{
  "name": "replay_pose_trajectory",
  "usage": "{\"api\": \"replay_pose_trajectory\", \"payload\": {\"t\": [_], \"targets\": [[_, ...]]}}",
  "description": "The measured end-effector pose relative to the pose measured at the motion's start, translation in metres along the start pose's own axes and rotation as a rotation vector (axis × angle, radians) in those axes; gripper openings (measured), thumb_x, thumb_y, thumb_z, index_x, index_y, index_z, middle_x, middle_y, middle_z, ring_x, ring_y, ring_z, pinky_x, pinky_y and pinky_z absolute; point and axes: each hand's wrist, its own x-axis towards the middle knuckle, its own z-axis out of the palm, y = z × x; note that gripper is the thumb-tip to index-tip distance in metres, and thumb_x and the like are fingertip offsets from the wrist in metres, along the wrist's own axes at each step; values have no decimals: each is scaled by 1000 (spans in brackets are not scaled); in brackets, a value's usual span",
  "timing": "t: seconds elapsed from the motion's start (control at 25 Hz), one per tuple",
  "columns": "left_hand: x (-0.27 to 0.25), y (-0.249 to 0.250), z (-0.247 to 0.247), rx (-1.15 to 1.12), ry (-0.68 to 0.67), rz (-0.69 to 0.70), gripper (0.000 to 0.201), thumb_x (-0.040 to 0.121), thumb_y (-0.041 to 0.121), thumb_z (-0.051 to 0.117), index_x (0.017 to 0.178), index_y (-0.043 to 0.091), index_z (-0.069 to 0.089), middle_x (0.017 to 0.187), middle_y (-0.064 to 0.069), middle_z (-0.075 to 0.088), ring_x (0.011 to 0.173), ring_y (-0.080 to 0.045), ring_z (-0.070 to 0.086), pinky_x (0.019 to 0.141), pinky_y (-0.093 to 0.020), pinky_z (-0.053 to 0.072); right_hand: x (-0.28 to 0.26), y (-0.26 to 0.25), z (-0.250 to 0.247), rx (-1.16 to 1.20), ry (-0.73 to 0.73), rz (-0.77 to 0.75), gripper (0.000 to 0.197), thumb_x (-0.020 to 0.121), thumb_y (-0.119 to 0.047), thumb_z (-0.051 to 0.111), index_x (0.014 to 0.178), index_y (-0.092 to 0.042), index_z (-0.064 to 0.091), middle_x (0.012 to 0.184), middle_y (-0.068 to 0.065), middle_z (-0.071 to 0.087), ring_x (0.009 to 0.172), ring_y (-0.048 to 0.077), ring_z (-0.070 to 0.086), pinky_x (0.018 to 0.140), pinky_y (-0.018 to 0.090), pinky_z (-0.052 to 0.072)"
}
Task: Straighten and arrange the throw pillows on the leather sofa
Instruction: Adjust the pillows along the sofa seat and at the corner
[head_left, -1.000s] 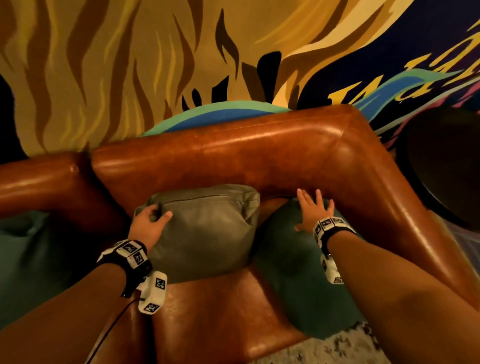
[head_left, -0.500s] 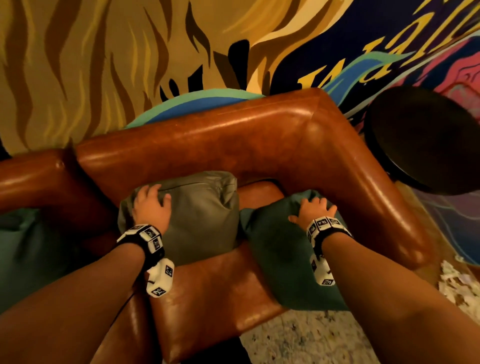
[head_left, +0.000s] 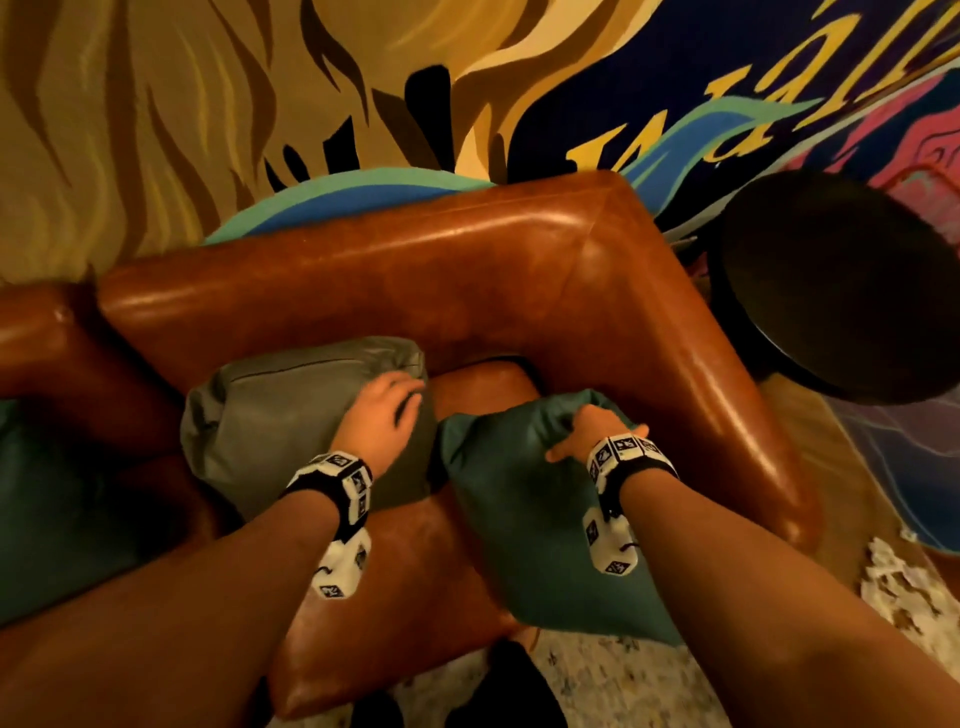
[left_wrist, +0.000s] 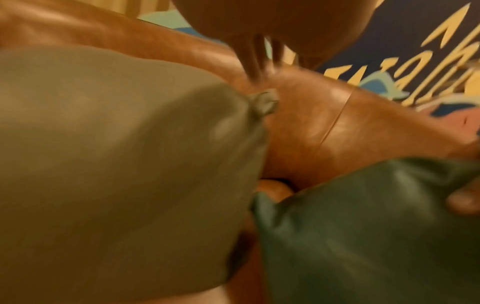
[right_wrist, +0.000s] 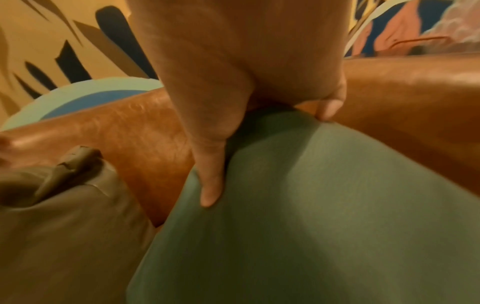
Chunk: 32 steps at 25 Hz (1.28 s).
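On the brown leather sofa (head_left: 467, 270) a grey-olive pillow (head_left: 291, 415) leans against the backrest. My left hand (head_left: 402, 400) lies over its upper right corner with the fingers curled round it. In the left wrist view the fingers (left_wrist: 255, 59) reach down to the pillow's corner tip (left_wrist: 265, 101). A dark green pillow (head_left: 524, 525) stands tilted by the sofa's right arm. My right hand (head_left: 582, 431) grips its top edge. The thumb (right_wrist: 210, 185) presses the front face of the green pillow (right_wrist: 311, 205), and the fingers (right_wrist: 330, 107) hook behind it.
A third teal pillow (head_left: 47, 519) lies on the seat at far left. Right of the sofa arm stands a round dark side table (head_left: 841, 291). A painted mural wall (head_left: 260, 104) rises behind the sofa. A patterned rug (head_left: 623, 686) covers the floor in front.
My left hand slid from the grey pillow's left side to its right corner. My right hand went from lying flat on the green pillow to gripping its top edge, and the pillow came up.
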Motion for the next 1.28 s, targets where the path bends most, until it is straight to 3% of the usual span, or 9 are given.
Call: {"api": "replay_pose_trajectory", "payload": {"t": [0.12, 0.24, 0.44, 0.56, 0.8, 0.92, 1.0, 1.16, 1.28], "targets": [[27, 30, 53, -169, -270, -312, 23, 96, 22, 55, 109, 14, 71, 110, -9, 73, 104, -28, 68, 91, -32, 51, 27, 25, -15, 33, -65, -69, 89, 66, -55, 80, 138, -13, 50, 138, 9, 57, 133, 33, 48, 116, 59, 20], [25, 26, 109, -309, -421, -704, 31, 95, 23, 52, 114, 5, 69, 117, -21, 69, 111, -36, 65, 95, -41, 53, 45, 47, -32, 151, -18, -218, 81, 76, -45, 78, 142, -9, 48, 145, 10, 51, 134, 28, 48, 112, 38, 38], [-16, 22, 174, -352, -445, -1071, 64, 103, 48, 29, 138, -2, 50, 144, -24, 48, 135, -37, 45, 112, -38, 33, 73, 53, -35, 688, 128, -422, 33, 84, -32, 73, 114, -18, 72, 117, 2, 71, 113, 19, 63, 104, 34, 45], [-32, 4, 205, -366, -452, -1260, 81, 98, 63, 16, 144, 1, 43, 151, -24, 40, 138, -39, 40, 117, -42, 29, 85, 71, -30, 849, 372, -348, 29, 96, -28, 57, 122, -21, 66, 124, 1, 67, 118, 19, 60, 97, 25, 41], [-30, -20, 257, -583, -366, -1365, 85, 95, 67, 19, 143, 1, 44, 149, -22, 43, 135, -39, 45, 116, -49, 32, 96, 99, 7, 1015, 27, -329, 69, 89, -64, 49, 150, -36, 32, 153, -11, 36, 143, 12, 32, 121, 37, 23], [-28, -17, 270, -744, -272, -1347, 104, 78, 87, 26, 146, 9, 39, 152, -17, 41, 134, -39, 44, 114, -46, 34, 99, 95, 12, 844, 46, -419, 106, 71, -71, 67, 155, -32, 14, 159, -6, 23, 145, 15, 27, 120, 43, 25], [-31, -16, 271, -647, -232, -1273, 88, 84, 82, 26, 137, 18, 52, 143, -16, 50, 122, -40, 54, 101, -42, 42, 101, 92, 15, 673, 118, -406, 121, 59, -76, 70, 154, -32, 11, 159, 0, 17, 147, 22, 20, 120, 46, 23], [-47, -30, 272, -933, -197, -1345, 90, 49, 98, 52, 112, 35, 69, 121, -1, 69, 101, -36, 68, 95, -57, 50, 93, 93, -3, 715, 101, -354, 108, 67, -68, 73, 154, -34, 19, 149, 5, 27, 142, 25, 31, 118, 40, 28], [-60, 11, 222, -1370, -360, -1389, 86, 67, 85, 57, 127, 23, 63, 128, -14, 66, 119, -38, 61, 109, -56, 40, 84, 105, -32, 751, 105, -352, 106, 66, -72, 71, 152, -28, 27, 148, -1, 42, 137, 18, 43, 115, 34, 33]]}}
